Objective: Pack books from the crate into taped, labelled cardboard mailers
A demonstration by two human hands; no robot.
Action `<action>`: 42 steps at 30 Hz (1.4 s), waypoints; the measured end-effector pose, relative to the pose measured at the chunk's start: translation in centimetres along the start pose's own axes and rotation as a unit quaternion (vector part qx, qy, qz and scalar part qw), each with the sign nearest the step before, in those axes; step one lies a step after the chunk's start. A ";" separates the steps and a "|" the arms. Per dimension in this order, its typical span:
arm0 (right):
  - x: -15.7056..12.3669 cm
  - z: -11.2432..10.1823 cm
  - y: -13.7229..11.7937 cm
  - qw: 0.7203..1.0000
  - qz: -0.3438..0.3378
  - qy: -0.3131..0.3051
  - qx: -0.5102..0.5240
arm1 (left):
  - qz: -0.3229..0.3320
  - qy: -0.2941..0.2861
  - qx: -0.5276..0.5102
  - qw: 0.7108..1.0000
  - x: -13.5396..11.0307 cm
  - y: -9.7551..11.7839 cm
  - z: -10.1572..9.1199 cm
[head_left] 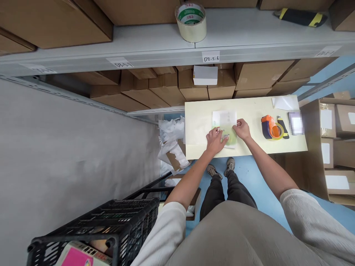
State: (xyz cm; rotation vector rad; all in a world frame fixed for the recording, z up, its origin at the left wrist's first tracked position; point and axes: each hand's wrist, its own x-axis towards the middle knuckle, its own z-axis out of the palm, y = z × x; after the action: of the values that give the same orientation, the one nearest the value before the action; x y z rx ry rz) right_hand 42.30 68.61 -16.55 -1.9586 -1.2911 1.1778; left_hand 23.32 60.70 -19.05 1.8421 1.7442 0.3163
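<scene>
**Both hands on the packet at the bench**

My left hand [215,142] is turned inward with its wrist low, and my left fingers [223,137] are pinched together on the lower part of the packet [225,127]. They seem to have hold of it, with something small and shiny near the fingertips that is too small to make out. My right hand [242,129] comes in from the other side and rests on the packet's right edge, its fingers curled down. I cannot tell whether they are gripping or only pressing. The packet lies flat in the middle of the bench [199,125], thin and whitish, with green showing through.

To the right of my right hand sit an orange tape dispenser [270,127] and a black-and-yellow utility knife [283,127], almost touching each other. Beyond them are a white sheet [283,102] and a blurred stack [296,123].

Below my left arm, a black plastic crate [94,229] stands beside me, and crumpled white paper [172,135] is bunched against the bench's left end. Cardboard boxes [163,88] fill the space under the shelf [155,40] past the bench, with a white box [205,75] in front. A roll of tape [190,23] and another utility knife [300,17] lie on the shelf.
</scene>
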 end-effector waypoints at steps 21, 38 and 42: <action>-1.3 -1.1 -4.2 0.961 -0.030 -0.185 0.206 | -0.105 -0.101 -0.360 0.922 1.8 2.3 -5.8; -0.1 3.3 3.1 0.991 0.071 -0.072 0.084 | -0.220 0.008 -0.435 0.873 3.1 -7.6 -4.9; 0.4 3.3 3.6 0.994 0.066 -0.072 0.042 | -0.227 0.028 -0.246 0.942 3.1 -7.3 -4.0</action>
State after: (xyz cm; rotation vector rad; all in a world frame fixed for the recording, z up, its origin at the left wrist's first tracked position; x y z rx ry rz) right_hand 41.13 67.32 -21.12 -1.9521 -1.1757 1.4386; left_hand 15.47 64.53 -20.54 1.0573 1.8557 0.5585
